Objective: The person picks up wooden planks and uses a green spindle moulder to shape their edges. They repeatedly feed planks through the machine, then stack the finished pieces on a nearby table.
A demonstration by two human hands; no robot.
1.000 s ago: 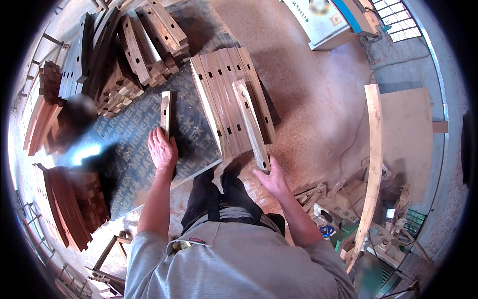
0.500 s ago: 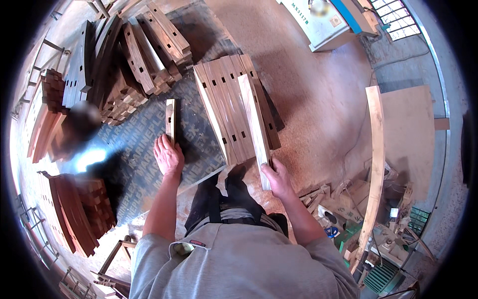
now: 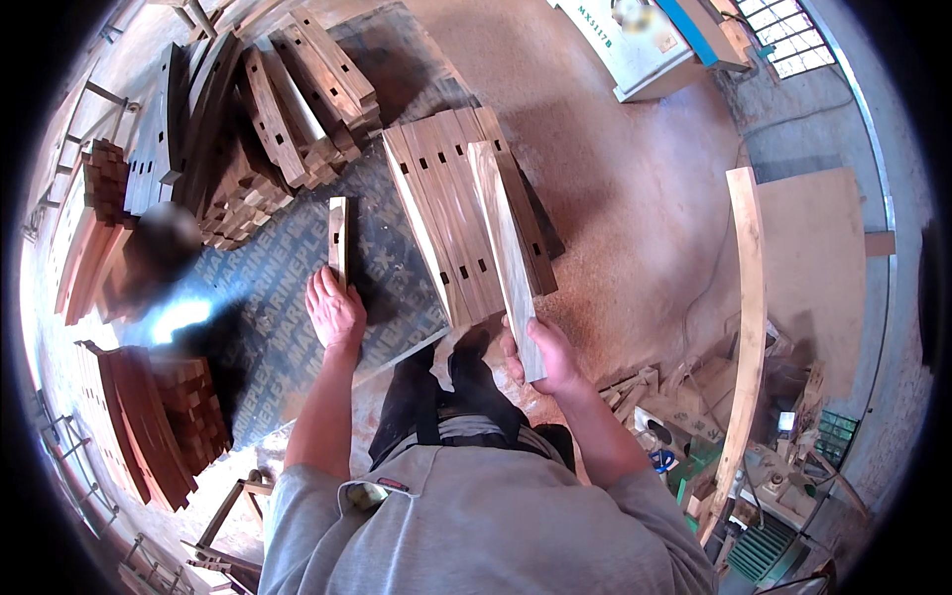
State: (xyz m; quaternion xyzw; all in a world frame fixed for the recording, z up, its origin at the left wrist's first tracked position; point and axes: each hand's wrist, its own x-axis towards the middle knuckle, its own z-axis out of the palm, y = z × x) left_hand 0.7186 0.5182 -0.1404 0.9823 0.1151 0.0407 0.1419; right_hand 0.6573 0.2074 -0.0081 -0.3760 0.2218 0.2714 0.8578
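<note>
My right hand (image 3: 551,355) is closed round the near end of a long pale wooden slat (image 3: 503,233). The slat slants away from me, its far part over a row of slotted wooden boards (image 3: 446,198). On the left, my left hand (image 3: 337,315) is at the near end of a short, narrow wooden piece (image 3: 338,238) with a dark slot in it. Fingers lie on one side of that piece and the thumb on the other. A dark printed panel (image 3: 288,288) is beneath it.
Stacks of slotted timber (image 3: 288,109) stand at the far left, with reddish curved boards (image 3: 139,426) at the near left. A white machine (image 3: 635,50) is at the far right. A long curved plank (image 3: 746,327) and wood scraps (image 3: 635,392) lie to the right.
The pale slat has turned and tilted slightly in my right hand, and fingers now show on its left side too. My left hand and the short piece have hardly moved.
</note>
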